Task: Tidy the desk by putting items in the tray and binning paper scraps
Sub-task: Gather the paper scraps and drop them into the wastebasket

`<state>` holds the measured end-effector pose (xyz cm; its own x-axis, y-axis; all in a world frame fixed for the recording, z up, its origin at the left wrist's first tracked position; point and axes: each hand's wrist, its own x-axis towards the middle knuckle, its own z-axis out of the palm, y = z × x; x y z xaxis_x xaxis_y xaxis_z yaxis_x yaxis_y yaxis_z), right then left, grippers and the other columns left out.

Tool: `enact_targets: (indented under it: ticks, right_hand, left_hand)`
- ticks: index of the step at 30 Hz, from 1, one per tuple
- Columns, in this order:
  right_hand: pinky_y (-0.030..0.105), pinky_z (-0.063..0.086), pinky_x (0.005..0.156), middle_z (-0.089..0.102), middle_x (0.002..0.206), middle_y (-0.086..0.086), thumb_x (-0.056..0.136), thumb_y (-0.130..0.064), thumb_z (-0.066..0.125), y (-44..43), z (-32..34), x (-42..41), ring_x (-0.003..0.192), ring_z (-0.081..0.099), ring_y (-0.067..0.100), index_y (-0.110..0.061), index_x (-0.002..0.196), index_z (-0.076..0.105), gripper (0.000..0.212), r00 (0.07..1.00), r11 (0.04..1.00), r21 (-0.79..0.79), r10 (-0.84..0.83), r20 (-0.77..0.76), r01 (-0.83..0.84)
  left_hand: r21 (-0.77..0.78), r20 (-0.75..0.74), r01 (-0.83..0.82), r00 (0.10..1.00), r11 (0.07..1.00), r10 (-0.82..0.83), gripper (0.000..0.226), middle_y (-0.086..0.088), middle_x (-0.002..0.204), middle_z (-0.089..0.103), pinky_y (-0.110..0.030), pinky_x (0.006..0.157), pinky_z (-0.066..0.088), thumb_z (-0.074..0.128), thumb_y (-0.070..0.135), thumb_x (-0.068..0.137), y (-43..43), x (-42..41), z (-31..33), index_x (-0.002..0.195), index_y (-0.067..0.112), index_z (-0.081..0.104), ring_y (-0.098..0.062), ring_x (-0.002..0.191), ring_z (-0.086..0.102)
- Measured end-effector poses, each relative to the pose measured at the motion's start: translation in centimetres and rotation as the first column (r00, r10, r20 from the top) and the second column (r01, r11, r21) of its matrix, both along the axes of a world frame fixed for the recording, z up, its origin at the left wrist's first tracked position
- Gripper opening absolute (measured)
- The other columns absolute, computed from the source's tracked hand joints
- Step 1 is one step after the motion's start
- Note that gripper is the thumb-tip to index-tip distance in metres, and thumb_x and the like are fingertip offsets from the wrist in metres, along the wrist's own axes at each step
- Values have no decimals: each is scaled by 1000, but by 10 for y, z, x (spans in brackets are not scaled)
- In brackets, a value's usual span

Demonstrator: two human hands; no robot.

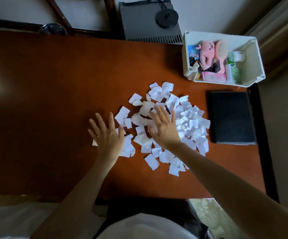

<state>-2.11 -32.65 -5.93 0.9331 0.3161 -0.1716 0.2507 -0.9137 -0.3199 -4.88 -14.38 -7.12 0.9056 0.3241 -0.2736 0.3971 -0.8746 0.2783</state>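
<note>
A heap of white torn paper scraps point(188, 121) lies spread across the middle of the brown desk point(53, 100). My left hand point(106, 133) rests flat with fingers spread at the heap's left edge, over a few scraps. Flat on the middle of the heap lies my right hand point(164, 126), also spread and holding nothing. A white tray point(253, 66) stands at the desk's far right corner, holding a pink plush toy point(207, 52), a pink hairbrush point(221, 52) and several small items.
A black notebook point(232, 118) lies right of the heap, below the tray. Behind the desk stand a grey box point(139, 23) with a black round object on it and a dark bin point(53, 29) at far left. The desk's right edge runs past the notebook.
</note>
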Motion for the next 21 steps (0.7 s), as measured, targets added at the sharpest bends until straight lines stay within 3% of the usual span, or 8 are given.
enact_targets:
  ticks: [4, 5, 8, 10, 13, 16, 21]
  right_hand:
    - [60, 17, 111, 39, 148, 14, 89, -39, 33, -17, -15, -39, 138, 34, 36, -17, 138, 38, 54, 992, 988, -85, 128, 14, -127]
    - [57, 12, 112, 34, 151, 12, 90, -41, 29, -23, -17, -46, 141, 27, 35, -19, 141, 33, 56, 990, 984, -107, 143, 11, -141]
    - [47, -14, 111, -3, 160, 6, 88, -48, 3, -41, -27, -56, 141, -18, 26, -21, 150, 2, 68, 991, 983, -124, 133, -21, -135]
    - [45, -16, 112, -12, 159, 7, 91, -47, 0, -49, -32, -52, 139, -25, 24, -19, 149, -8, 66, 995, 987, -129, 99, -14, -100]
    - [49, -7, 117, -5, 159, 10, 101, -34, 24, -56, -32, -32, 147, -9, 28, -14, 150, -1, 59, 996, 992, -92, 91, 14, -89]
    - [52, 1, 118, 8, 159, 9, 94, -15, 43, -64, -27, -14, 147, 9, 28, -11, 150, 8, 66, 991, 994, 15, 102, 82, -104]
    - [53, 12, 116, 28, 153, 13, 80, 0, 48, -87, -10, -15, 143, 26, 29, -10, 146, 27, 70, 960, 984, 160, 25, 279, -72]
  left_hand:
    - [-27, -70, -39, 997, 999, 37, 66, -17, 159, 2, -57, 116, 2, 28, 54, 91, -12, -22, -14, 150, 25, 20, -41, 145, -1]
    - [-35, -48, -17, 999, 999, 15, 64, -18, 158, 4, -56, 116, 3, 30, 52, 92, -19, -26, -17, 149, 25, 22, -41, 145, 0]
    - [-38, 45, 82, 996, 996, -81, 59, -18, 158, 5, -53, 117, 2, 34, 44, 95, -44, -35, -25, 149, 24, 20, -38, 146, 0]
    - [-43, 104, 129, 987, 991, -124, 59, -18, 158, 4, -52, 117, 2, 38, 37, 97, -62, -37, -30, 150, 23, 17, -37, 146, 1]
    - [-107, 182, 161, 973, 981, -140, 58, -19, 158, 4, -52, 117, 3, 33, 35, 96, -86, -35, -29, 150, 21, 18, -36, 146, 6]
    - [-163, 297, 143, 951, 976, -90, 60, -18, 158, 7, -52, 117, -1, 39, 37, 94, -99, -35, -22, 149, 20, 23, -33, 146, 12]
    - [-88, 454, 143, 887, 986, -88, 56, -14, 158, 11, -53, 115, -10, 50, 30, 92, -113, -55, -18, 145, 21, 34, -29, 148, 5]
